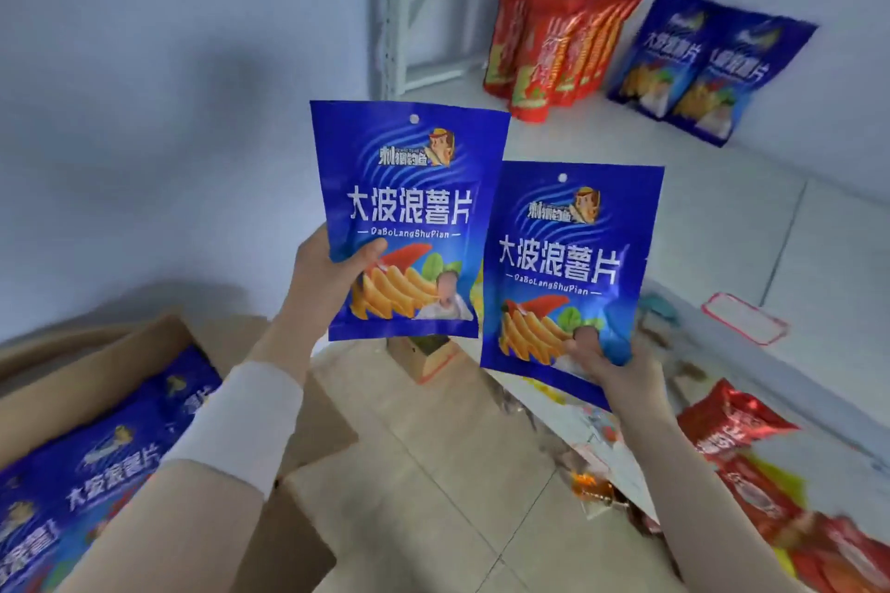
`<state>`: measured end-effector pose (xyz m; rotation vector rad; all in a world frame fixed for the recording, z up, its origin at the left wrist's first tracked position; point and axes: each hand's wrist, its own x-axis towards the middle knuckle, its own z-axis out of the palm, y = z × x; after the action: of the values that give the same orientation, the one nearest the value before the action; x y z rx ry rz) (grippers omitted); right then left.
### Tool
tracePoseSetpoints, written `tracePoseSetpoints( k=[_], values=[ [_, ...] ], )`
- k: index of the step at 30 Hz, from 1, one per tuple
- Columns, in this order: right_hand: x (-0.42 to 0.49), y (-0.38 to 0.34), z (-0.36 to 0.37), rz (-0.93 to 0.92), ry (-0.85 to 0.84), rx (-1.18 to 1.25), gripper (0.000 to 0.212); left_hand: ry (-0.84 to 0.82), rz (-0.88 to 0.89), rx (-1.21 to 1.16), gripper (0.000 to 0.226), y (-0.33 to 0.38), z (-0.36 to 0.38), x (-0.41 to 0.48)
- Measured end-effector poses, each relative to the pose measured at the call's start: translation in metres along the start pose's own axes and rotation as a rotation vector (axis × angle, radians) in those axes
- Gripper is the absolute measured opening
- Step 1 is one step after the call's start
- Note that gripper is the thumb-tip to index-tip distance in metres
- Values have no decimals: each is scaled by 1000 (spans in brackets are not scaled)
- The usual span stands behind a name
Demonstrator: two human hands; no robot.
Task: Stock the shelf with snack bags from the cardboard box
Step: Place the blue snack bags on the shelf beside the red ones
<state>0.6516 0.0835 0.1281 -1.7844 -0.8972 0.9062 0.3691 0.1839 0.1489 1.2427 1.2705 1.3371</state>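
My left hand point(332, 277) grips a blue chip bag point(409, 202) by its lower left side and holds it upright in the air. Just to its right, my right hand point(609, 364) pinches a second blue chip bag point(568, 255) at its bottom edge, a little lower. Both bags hang in front of the white shelf point(626, 154). At the lower left the open cardboard box point(159, 337) holds more blue bags point(111, 453). Two blue bags point(703, 67) lean against the wall at the back of the shelf, beside a row of red bags point(558, 39).
The shelf's white upright post point(390, 10) stands at the shelf's left end. A lower shelf at the right holds red bags point(751, 457) and mixed small packets point(597, 491). A small carton point(426, 354) sits on the tiled floor below the held bags.
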Motion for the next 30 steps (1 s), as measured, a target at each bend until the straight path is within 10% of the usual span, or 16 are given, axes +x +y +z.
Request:
tracePoseSetpoints(
  k=[10,30],
  values=[
    [127,-14,-141,-23,279,89,27,-238,140,20,25,37,222,89],
    [510,-97,-168,-28,560,270,16,-396,277,-46,29,13,526,442]
  ],
)
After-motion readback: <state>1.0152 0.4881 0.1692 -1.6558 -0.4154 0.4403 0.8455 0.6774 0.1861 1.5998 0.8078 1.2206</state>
